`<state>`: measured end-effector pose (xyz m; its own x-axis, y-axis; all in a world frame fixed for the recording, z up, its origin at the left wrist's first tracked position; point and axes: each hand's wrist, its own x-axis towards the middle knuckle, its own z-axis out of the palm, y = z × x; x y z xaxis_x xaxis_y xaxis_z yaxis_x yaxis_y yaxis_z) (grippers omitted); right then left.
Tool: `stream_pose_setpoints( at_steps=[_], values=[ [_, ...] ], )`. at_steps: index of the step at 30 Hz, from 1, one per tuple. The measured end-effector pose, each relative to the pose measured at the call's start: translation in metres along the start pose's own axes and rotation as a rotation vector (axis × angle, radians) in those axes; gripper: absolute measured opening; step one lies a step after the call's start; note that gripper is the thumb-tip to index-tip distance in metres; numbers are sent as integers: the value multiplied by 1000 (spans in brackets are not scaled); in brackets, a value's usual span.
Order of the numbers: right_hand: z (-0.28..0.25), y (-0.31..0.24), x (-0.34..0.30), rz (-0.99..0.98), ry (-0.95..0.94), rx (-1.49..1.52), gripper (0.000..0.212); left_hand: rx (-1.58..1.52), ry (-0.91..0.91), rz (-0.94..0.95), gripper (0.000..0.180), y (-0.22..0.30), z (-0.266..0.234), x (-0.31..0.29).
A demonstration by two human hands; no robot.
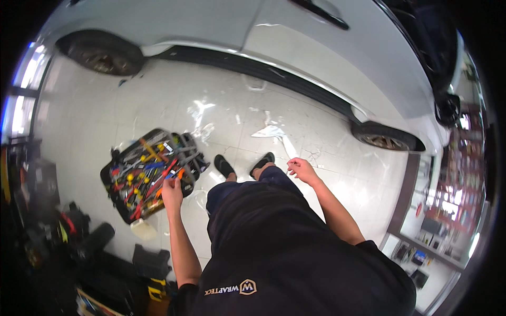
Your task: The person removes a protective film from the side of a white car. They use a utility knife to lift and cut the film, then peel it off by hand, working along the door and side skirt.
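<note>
My left hand (172,194) is over the near right edge of a black tool tray (125,213). Its fingertips are drawn together, and red, blue and orange tools behind them blur into the view, so whatever they may pinch is not clear. Several hand tools fill the tray, among them yellow-handled ones (130,178) and a red-handled one (169,167). My right hand (303,171) hovers in front of my right thigh, fingers loosely bent and apart, with nothing visible in it. Just beyond it, a crumpled white sheet (274,131) trails a strip on the floor.
A silver-white car (316,63) stands side-on across the far side, its wheels (105,55) at both ends. Scraps of clear film (205,131) litter the pale tiled floor. Black cases (150,260) and a dark roll (97,239) crowd the lower left; glass-fronted shelving (429,247) lines the right.
</note>
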<state>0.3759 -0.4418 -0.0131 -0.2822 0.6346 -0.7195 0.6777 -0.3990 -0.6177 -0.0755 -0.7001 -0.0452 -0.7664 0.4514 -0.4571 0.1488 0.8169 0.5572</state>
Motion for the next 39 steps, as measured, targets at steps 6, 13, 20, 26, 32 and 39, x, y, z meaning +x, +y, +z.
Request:
stream_pose_setpoints(
  at_steps=[6,13,20,26,32,39],
  values=[
    [-49,105,-36,376,162,-79,31,336,42,51,55,30,29,-13],
    [-62,172,-76,526,185,75,31,320,290,134,37,93,21,10],
    [-104,155,-12,338,74,42,29,125,256,478,30,204,68,29],
    [-175,135,118,-23,-25,-542,27,-104,226,493,44,347,167,54],
    [-200,89,365,-170,-19,-826,34,-177,456,959,60,490,253,168],
    [-162,11,588,-511,584,-901,56,-181,951,1445,55,539,330,289]
  ],
)
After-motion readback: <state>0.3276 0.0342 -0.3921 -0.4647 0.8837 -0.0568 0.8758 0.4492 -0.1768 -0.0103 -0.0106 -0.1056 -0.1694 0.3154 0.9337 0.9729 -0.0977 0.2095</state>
